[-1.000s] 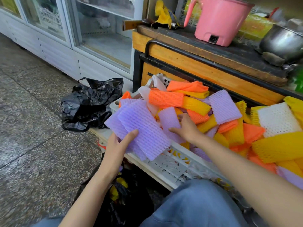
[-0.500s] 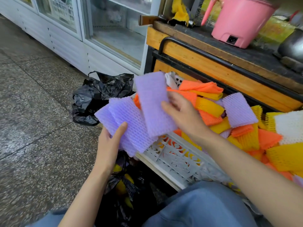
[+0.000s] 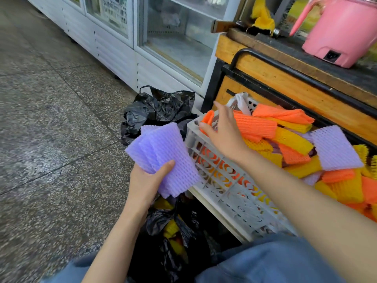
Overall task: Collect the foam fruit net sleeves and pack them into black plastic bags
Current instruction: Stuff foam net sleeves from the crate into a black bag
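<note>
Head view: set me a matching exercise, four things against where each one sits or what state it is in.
Things:
1 purple sleeve stack
2 pink pot
3 crumpled black bag
4 white crate

Places or states:
A on the counter
B on the floor by the fridge
C gripped in the left hand
D full of loose coloured sleeves

Pairs: 1-C, 2-A, 3-B, 4-D.

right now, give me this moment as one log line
left hand: holds purple sleeves | right hand: open, at orange sleeve in crate | black bag: below, yellow sleeves inside
</note>
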A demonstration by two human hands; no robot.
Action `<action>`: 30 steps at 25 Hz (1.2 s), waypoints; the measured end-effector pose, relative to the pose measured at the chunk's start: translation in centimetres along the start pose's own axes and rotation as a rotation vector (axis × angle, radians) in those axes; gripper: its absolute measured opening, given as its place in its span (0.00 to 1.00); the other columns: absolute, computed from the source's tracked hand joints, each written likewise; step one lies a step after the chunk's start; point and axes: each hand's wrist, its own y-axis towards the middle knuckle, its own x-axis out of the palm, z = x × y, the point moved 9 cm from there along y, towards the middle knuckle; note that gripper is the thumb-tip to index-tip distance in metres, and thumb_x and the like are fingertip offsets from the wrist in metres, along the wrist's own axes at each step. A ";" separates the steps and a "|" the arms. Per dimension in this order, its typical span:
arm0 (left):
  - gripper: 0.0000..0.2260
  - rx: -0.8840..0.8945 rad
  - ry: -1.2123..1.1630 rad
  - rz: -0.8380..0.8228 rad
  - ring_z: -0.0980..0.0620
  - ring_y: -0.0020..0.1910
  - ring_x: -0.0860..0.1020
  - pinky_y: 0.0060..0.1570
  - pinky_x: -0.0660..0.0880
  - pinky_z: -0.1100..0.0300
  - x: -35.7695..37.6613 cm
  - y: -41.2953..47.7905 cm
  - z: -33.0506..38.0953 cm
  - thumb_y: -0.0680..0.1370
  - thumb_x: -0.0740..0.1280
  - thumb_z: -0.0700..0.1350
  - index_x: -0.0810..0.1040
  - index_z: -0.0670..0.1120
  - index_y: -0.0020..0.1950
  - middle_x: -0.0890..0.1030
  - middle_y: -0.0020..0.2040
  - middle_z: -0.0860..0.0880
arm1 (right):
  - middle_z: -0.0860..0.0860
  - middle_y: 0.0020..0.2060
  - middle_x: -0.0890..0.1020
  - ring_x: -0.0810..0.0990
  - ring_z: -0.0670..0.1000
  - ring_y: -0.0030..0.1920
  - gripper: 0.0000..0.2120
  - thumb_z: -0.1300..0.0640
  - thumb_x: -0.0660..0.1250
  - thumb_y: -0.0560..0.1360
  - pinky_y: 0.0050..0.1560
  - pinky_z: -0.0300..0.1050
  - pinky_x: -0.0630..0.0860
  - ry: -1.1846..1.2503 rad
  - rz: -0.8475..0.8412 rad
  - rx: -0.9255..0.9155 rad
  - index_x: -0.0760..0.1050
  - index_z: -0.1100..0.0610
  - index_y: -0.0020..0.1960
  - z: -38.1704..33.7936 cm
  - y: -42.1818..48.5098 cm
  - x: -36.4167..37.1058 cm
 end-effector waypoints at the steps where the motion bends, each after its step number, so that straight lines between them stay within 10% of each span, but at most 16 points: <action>1: 0.16 0.005 0.018 -0.009 0.60 0.45 0.79 0.39 0.77 0.70 0.0 0.0 -0.1 0.71 0.73 0.39 0.76 0.43 0.56 0.81 0.49 0.54 | 0.55 0.71 0.61 0.66 0.54 0.68 0.32 0.46 0.62 0.77 0.68 0.49 0.65 0.005 -0.060 0.062 0.55 0.55 0.75 0.7 0.8 0.6; 5: 0.18 -0.023 0.091 -0.033 0.55 0.48 0.81 0.47 0.78 0.60 0.2 0.1 -1.2 0.69 0.75 0.40 0.76 0.42 0.57 0.82 0.49 0.50 | 0.51 0.62 0.75 0.73 0.48 0.58 0.15 0.48 0.64 0.77 0.54 0.40 0.68 -0.011 -0.242 0.150 0.74 0.55 0.59 1.9 1.8 2.5; 11: 0.20 -0.031 0.124 -0.030 0.56 0.48 0.80 0.42 0.76 0.62 -0.4 0.1 -2.5 0.70 0.75 0.42 0.75 0.42 0.60 0.81 0.51 0.50 | 0.48 0.46 0.80 0.78 0.45 0.42 0.07 0.61 0.72 0.71 0.39 0.31 0.75 0.096 0.079 0.044 0.77 0.50 0.40 2.0 0.8 -2.8; 20: 0.22 -0.011 0.067 -0.035 0.59 0.53 0.78 0.45 0.73 0.74 0.0 -1.9 -4.4 0.73 0.72 0.41 0.72 0.42 0.65 0.80 0.58 0.49 | 0.54 0.49 0.75 0.75 0.47 0.49 0.10 0.67 0.69 0.71 0.51 0.40 0.73 -0.036 -0.007 -0.590 0.76 0.60 0.51 -5.5 -10.7 -1.1; 25: 0.26 -0.074 0.005 0.007 0.56 0.49 0.77 0.48 0.74 0.65 -0.8 -4.7 -7.0 0.69 0.75 0.50 0.70 0.41 0.61 0.78 0.55 0.48 | 0.55 0.65 0.67 0.70 0.56 0.63 0.27 0.67 0.61 0.73 0.62 0.47 0.66 -0.112 -0.306 -0.285 0.61 0.59 0.70 -1.2 -12.6 6.0; 30: 0.05 -0.209 -0.143 -0.111 0.54 0.43 0.78 0.39 0.76 0.65 0.4 -7.7 -8.9 0.81 0.58 0.46 0.70 0.48 0.55 0.78 0.52 0.48 | 0.51 0.69 0.65 0.64 0.49 0.69 0.41 0.51 0.72 0.68 0.69 0.42 0.60 0.161 -0.437 -0.034 0.55 0.55 0.74 2.2 -14.5 10.3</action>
